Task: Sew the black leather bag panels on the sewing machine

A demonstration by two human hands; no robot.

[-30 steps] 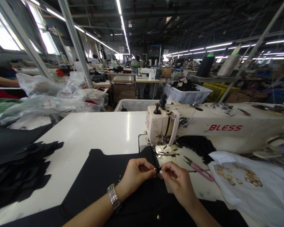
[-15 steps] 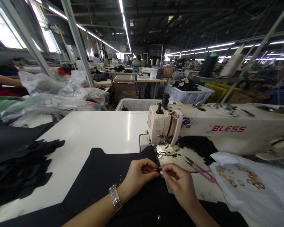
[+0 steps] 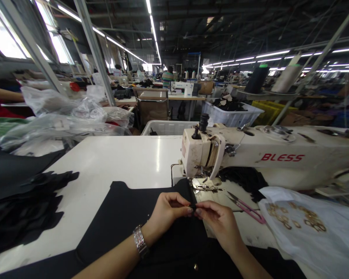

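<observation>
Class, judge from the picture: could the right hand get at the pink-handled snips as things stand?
Probably yes: the pink-handled snips lie uncovered beside the right hand, nothing visibly between them. That hand seems busy with a small dark piece, though.

At left, clear bags (image 3: 58, 130) in a crumpled heap, and behind, cut off by the edge, a person in red (image 3: 2, 110). Above, bright windows (image 3: 6, 35) and slanting posts (image 3: 94, 54). Toward the middle, a white bin (image 3: 170, 124); behind it, a brown chair (image 3: 151, 110). Farther off, a white machine (image 3: 182, 89) on a table (image 3: 189, 99), near a person in stripes (image 3: 167, 79). Right of these, a pale crate (image 3: 238, 116) heaped with black scraps (image 3: 228, 104), beside a yellow crate (image 3: 267, 109). Overhead, strip lights (image 3: 152, 29).
</observation>
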